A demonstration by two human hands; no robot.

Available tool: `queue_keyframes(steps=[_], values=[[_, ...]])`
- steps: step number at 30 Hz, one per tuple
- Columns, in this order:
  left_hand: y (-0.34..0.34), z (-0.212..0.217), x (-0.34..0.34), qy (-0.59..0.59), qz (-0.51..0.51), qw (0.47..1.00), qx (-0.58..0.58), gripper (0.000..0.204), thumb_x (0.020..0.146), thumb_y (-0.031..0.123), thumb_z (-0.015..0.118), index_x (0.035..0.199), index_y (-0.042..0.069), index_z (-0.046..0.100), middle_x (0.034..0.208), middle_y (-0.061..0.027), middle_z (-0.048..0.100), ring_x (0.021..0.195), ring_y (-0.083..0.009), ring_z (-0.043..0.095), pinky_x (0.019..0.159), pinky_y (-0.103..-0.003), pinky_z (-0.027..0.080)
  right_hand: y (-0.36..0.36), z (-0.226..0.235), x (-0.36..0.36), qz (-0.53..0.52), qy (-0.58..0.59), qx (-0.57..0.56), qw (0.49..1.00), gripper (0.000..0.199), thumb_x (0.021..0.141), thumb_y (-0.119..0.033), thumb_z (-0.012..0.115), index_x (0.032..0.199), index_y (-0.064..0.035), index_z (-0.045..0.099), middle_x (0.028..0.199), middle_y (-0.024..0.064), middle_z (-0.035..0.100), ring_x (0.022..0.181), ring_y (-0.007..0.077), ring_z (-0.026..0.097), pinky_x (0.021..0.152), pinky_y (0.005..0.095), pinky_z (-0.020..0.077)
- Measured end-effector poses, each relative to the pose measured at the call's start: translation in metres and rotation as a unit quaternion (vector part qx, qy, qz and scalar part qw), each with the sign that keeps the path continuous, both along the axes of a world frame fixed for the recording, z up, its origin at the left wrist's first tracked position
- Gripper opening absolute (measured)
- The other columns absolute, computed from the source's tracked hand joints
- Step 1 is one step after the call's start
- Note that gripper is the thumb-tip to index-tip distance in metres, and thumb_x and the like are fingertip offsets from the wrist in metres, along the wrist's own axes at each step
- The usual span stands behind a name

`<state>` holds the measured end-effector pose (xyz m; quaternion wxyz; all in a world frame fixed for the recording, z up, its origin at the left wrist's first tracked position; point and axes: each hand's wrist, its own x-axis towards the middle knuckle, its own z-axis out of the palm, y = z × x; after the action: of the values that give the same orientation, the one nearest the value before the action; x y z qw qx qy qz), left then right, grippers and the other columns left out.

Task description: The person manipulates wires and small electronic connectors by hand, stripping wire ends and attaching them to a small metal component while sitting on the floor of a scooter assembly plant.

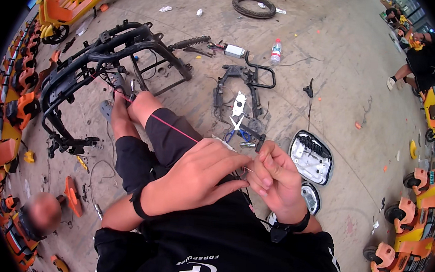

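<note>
While the person sits on the concrete floor (331, 58) with legs stretched out, both hands meet over the lap:

Left hand: the left hand (201, 178) curls inward, its fingers (235, 164) pinched narrow on a thin red wire (169, 126).
Right hand: the right hand (274, 179) is nearly a fist — its fingers (269, 163) closed tight on the wire's end, touching the left fingertips.
Wire: taut, it runs from the pinch up across the black shorts (147, 151) toward the black frame (97, 68) beside the feet.
Wrists: a dark band sits on each.
Just ahead: scissors (237, 128) with blue handles lie on the floor beyond the hands, near a black bracket (247, 77).
To the right: a white and black cover (311, 157) lies open-side up, just beside the right hand.
Further off: a plastic bottle (276, 51) stands upright, a tyre (254, 6) lies flat behind it.
Edges: orange and yellow ride-on vehicles (417, 198) line both sides — another person (422, 62) crouches at the far right.
</note>
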<state>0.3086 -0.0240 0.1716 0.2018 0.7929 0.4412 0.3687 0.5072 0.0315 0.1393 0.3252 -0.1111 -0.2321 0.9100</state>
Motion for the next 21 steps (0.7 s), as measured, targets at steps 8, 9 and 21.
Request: queue_keyframes(steps=[8,9,21], values=[[-0.013,0.005,-0.003,-0.046,0.071,0.992,0.099,0.023,0.072,0.006,0.08,0.089,-0.002,0.067,0.057,-0.0056,0.057,0.05,-0.0225,0.056,0.051,-0.028,0.044,0.002,0.0,0.001,-0.001,0.003,0.023,1.0,0.01,0.1,-0.014,0.049,0.101,-0.0045,0.052,0.066,0.0045,0.049,0.054,0.0114,0.043,0.05,0.0248,0.0367],[-0.015,0.006,-0.001,-0.079,0.072,0.994,-0.004,0.022,0.074,0.007,0.079,0.091,-0.003,0.068,0.055,-0.0064,0.056,0.048,-0.0208,0.055,0.05,-0.028,0.043,0.001,0.0,0.001,-0.002,0.001,0.027,1.0,0.01,0.1,-0.014,0.05,0.101,-0.0044,0.052,0.066,0.0048,0.05,0.054,0.0115,0.044,0.05,0.0247,0.0369],[-0.013,-0.004,0.022,-0.313,0.123,0.892,-0.303,0.012,0.087,0.005,0.068,0.094,-0.004,0.071,0.055,-0.0029,0.063,0.05,-0.0038,0.057,0.047,-0.019,0.04,-0.006,0.002,0.0,-0.023,-0.015,0.066,0.997,0.01,0.099,-0.011,0.051,0.099,-0.0015,0.051,0.071,0.0041,0.049,0.059,0.0109,0.047,0.052,0.0251,0.0393]])
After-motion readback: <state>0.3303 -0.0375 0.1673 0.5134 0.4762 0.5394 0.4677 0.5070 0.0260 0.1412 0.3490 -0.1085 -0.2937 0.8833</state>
